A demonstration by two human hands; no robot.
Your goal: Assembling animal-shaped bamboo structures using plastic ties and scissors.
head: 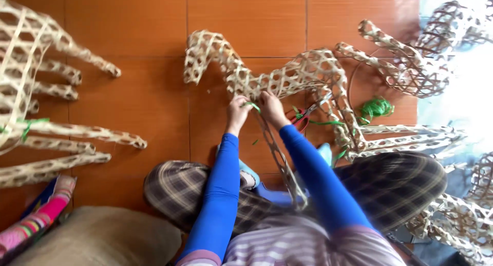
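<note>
So in the head camera view, the person was sitting cross-legged on the orange tiled floor (144, 107), blue sleeves reaching up toward the middle of the frame. Both hands were on a pale woven bamboo animal-shaped frame with an open lattice body (308, 73) that sprawled across the upper middle, its neck and head curving toward the upper left of centre and its legs trailing off to the right.

The left hand (238, 111) was curled closed, fingers pinched on the frame's lower edge right where a short green plastic strip (252, 106) showed. The right hand (271, 108) sat just beside it, also closed down on the weave, touching the same green strip from the other side. One long lattice leg of the frame ran down between the two forearms toward the lap.

Just right of the hands, red-handled scissors (300, 119) lay on the floor partly under the frame, and a loose bundle of green plastic string (376, 108) sat further right. Another woven bamboo figure with long legs (46, 86) filled the left edge, and more of them crowded the right edge (431, 60). A tan cushion (102, 238) and a bright pink patterned cloth (38, 217) were in the lower left corner.
</note>
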